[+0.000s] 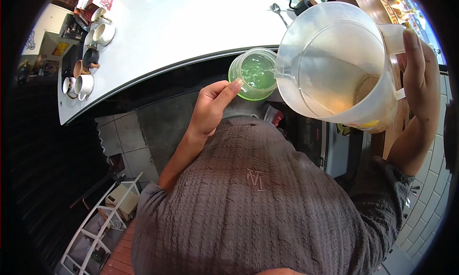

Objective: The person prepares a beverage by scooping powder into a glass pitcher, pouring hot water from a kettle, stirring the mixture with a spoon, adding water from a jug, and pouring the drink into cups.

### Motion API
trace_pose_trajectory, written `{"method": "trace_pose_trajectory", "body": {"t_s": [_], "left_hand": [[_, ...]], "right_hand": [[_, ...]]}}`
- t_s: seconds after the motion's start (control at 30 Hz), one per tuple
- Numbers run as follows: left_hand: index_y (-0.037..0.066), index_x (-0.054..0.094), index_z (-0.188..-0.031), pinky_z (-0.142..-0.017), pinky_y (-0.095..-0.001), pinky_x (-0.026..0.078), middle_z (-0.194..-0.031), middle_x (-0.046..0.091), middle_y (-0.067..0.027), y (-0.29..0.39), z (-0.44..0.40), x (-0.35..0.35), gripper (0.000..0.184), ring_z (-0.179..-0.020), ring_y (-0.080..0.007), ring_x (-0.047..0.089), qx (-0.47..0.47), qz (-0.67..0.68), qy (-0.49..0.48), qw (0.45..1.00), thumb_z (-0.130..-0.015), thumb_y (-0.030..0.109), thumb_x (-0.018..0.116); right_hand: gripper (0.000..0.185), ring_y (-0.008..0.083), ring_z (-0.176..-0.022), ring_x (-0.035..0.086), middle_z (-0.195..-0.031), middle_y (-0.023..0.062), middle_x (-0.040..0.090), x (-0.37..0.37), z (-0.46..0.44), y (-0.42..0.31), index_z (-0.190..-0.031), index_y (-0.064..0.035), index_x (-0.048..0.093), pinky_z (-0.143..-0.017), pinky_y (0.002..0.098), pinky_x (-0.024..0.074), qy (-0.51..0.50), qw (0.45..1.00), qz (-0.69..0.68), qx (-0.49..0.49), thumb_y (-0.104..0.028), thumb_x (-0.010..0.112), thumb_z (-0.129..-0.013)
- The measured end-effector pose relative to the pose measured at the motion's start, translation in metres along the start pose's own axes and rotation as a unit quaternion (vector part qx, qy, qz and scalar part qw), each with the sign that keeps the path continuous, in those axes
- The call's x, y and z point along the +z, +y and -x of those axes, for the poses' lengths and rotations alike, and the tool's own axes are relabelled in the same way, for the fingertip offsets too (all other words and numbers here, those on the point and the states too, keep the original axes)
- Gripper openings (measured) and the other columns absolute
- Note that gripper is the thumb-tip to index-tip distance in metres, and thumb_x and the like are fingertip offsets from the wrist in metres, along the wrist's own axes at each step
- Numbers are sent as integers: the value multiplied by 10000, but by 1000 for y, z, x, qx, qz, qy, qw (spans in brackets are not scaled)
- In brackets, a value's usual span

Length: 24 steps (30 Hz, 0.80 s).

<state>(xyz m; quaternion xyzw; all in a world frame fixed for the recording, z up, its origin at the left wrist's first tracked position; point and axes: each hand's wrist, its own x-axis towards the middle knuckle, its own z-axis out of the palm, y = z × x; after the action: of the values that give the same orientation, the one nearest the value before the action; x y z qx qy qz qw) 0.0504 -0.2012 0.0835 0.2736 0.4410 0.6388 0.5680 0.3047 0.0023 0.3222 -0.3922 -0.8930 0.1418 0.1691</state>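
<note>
My left hand (211, 105) grips a green see-through jar (234, 72) by its near side, thumb at the rim. Liquid swirls inside the jar, which is held just off the counter's near edge. On the right, my right hand (420, 79) is wrapped round the handle of a large clear plastic pitcher (330, 60). The pitcher is tilted toward the jar, and a thin stream of liquid runs from its spout into the jar's mouth. Some liquid lies along the pitcher's lower wall.
A white counter (191, 26) spans the far side. Several mugs (103, 34) stand at its left end. A metal spoon (279, 14) and a dark cup (303, 6) lie behind the pitcher. At lower left is a white metal rack (98, 232).
</note>
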Motion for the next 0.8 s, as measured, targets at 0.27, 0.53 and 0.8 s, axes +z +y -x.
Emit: {"method": "trace_pose_trajectory", "body": {"t_s": [0.27, 0.53, 0.8], "left_hand": [[14, 667, -805, -553, -187, 266, -673, 452, 104, 4, -2, 0, 258, -635, 6, 328, 2, 3, -7, 1000, -938, 224, 595], [66, 536, -693, -586, -237, 282, -641, 381, 38, 10, -5, 0, 313, -635, -74, 315, -23, -37, -9, 999, -962, 225, 534], [10, 671, -818, -566, -184, 281, -683, 474, 100, 4, -11, -7, 255, -646, 7, 345, -7, 4, -41, 999, -939, 222, 594]], "right_hand": [[450, 73, -585, 325, -631, -27, 383, 1, 1, 0, -750, -32, 517, -540, 256, 263, -12, 999, -21, 27, -387, 390, -995], [451, 67, -574, 328, -614, -31, 380, -6, 4, 5, -740, -37, 509, -528, 257, 268, 1, 999, 14, 29, -394, 401, -993], [454, 71, -594, 378, -645, -8, 458, -1, 8, -5, -795, -13, 546, -545, 251, 293, 7, 999, -3, 43, -388, 388, -997]]}}
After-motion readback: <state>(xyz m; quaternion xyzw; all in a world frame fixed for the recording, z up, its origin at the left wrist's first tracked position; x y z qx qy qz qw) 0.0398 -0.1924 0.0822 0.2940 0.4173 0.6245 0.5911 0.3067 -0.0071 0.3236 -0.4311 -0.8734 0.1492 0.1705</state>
